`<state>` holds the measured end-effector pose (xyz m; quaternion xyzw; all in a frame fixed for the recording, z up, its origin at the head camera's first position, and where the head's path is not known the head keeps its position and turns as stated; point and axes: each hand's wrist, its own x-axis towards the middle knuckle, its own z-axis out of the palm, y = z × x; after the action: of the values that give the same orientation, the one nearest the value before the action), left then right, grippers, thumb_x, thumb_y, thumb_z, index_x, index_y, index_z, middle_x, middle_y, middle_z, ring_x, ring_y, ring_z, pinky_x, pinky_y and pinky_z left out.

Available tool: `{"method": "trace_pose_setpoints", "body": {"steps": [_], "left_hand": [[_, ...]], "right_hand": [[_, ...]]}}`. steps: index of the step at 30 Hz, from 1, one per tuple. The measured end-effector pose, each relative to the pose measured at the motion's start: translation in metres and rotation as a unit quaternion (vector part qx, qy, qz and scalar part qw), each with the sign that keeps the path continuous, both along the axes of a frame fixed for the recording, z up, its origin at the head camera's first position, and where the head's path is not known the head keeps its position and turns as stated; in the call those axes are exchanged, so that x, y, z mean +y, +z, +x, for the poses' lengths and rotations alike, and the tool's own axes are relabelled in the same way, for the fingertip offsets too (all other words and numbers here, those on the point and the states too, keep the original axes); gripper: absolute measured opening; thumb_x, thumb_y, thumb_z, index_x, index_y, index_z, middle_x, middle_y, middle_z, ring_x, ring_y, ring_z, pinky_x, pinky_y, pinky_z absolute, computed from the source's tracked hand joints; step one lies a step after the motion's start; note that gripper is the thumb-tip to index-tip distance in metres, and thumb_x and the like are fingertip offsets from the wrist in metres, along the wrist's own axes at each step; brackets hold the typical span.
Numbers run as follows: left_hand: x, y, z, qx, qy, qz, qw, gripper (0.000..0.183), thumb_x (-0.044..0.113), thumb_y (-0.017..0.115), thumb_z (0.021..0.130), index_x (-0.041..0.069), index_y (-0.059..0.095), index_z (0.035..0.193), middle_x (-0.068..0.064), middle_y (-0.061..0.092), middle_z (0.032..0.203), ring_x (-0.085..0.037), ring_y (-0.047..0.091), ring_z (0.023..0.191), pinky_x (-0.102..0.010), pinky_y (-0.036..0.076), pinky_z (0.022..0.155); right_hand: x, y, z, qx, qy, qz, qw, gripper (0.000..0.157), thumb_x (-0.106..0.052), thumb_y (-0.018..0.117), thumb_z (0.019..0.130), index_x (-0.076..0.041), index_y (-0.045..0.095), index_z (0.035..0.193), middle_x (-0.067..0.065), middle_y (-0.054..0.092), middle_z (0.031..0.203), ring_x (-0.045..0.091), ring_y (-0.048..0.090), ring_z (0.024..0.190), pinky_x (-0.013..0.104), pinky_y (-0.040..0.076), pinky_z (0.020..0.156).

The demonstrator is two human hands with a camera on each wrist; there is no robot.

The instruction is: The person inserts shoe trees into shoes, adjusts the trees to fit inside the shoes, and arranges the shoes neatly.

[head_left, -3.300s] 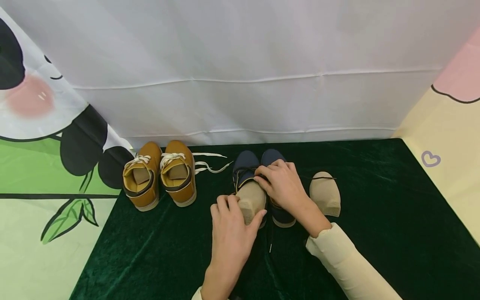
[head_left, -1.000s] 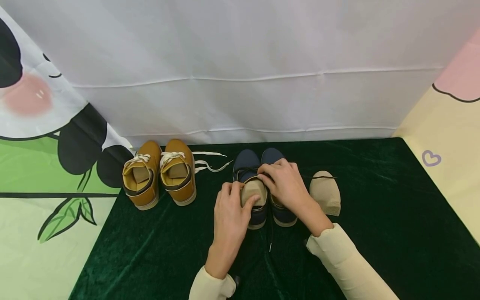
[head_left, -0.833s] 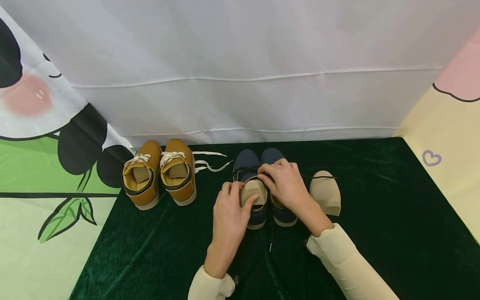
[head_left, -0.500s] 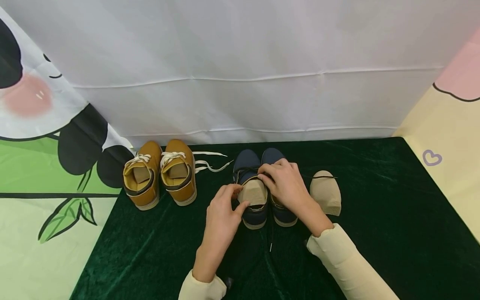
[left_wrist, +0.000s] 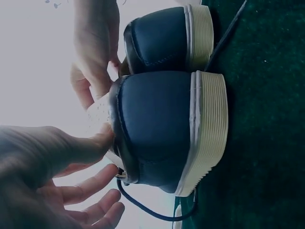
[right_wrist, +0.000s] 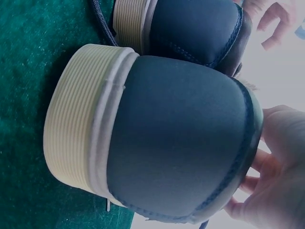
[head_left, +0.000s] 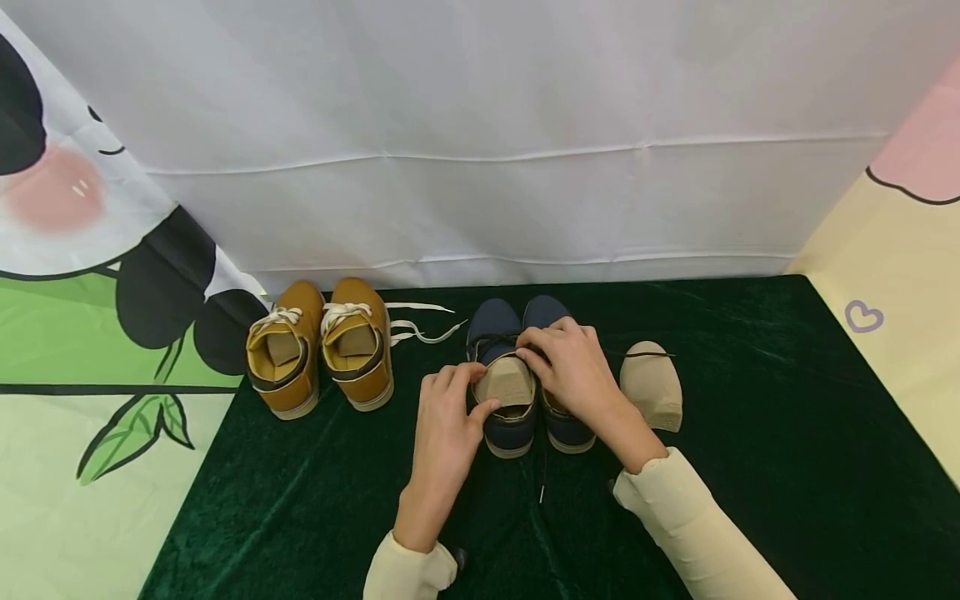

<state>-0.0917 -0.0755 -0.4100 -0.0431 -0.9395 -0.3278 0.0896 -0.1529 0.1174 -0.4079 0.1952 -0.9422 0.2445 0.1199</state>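
Observation:
A pair of navy lace-up shoes stands on the green cloth. The left navy shoe (head_left: 510, 433) has a beige moulded shoe insert (head_left: 507, 383) deep in its opening. My left hand (head_left: 444, 429) is at that shoe's left side, thumb and index finger at the collar (left_wrist: 116, 124). My right hand (head_left: 570, 367) reaches over the right navy shoe (head_left: 567, 435), its thumb and fingers at the left shoe's tongue, with the fingertips partly hidden. A dark shoelace (head_left: 491, 340) crosses the left shoe. A second beige insert (head_left: 651, 392) lies to the right, with a lace end across it.
Two tan shoes (head_left: 356, 358) with white laces (head_left: 423, 333) stand at the left, beige inserts inside them. Another dark lace (head_left: 543, 475) trails toward the front. White cloth (head_left: 480, 208) hangs behind, and printed panels flank both sides.
The insert has gone from jutting out of the left navy shoe to sitting down inside it. My left hand has shifted off it to the shoe's left edge. My right hand stays nearly still.

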Motion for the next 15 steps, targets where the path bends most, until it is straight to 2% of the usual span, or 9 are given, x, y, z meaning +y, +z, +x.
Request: {"method": "trace_pose_setpoints", "body": {"steps": [5,11,15], "left_hand": [[-0.0002,-0.005,-0.0023,0.016,-0.007,-0.016,0.9997,0.046,0.018,0.087,0.085,0.018,0.066,0.126,-0.005,0.068,0.117,-0.027,0.055,0.111,-0.045,0.049,0.094],[0.0008,-0.0055,-0.003,0.048,-0.044,-0.022,0.9976,0.057,0.012,0.085,0.087,0.025,0.063,0.137,-0.006,0.065,0.126,-0.028,0.057,0.111,-0.048,0.05,0.095],[0.003,-0.0039,-0.0038,0.063,-0.052,-0.023,0.9964,0.052,0.016,0.083,0.089,0.026,0.065,0.136,-0.005,0.065,0.127,-0.028,0.058,0.112,-0.048,0.049,0.093]], "right_hand": [[0.0004,0.0006,0.0004,0.0,-0.001,-0.003,1.0,0.012,-0.031,0.068,0.102,-0.024,0.076,0.108,-0.004,0.08,0.102,0.025,0.063,0.107,0.053,0.046,0.095],[-0.0001,-0.0001,0.0006,-0.001,-0.001,-0.005,1.0,0.011,-0.03,0.068,0.102,-0.024,0.076,0.107,-0.003,0.08,0.101,0.025,0.062,0.106,0.052,0.046,0.095],[-0.0006,-0.0004,0.0008,0.0,-0.002,-0.005,1.0,0.011,-0.03,0.068,0.102,-0.024,0.076,0.107,-0.004,0.08,0.1,0.025,0.062,0.106,0.053,0.046,0.095]]}}
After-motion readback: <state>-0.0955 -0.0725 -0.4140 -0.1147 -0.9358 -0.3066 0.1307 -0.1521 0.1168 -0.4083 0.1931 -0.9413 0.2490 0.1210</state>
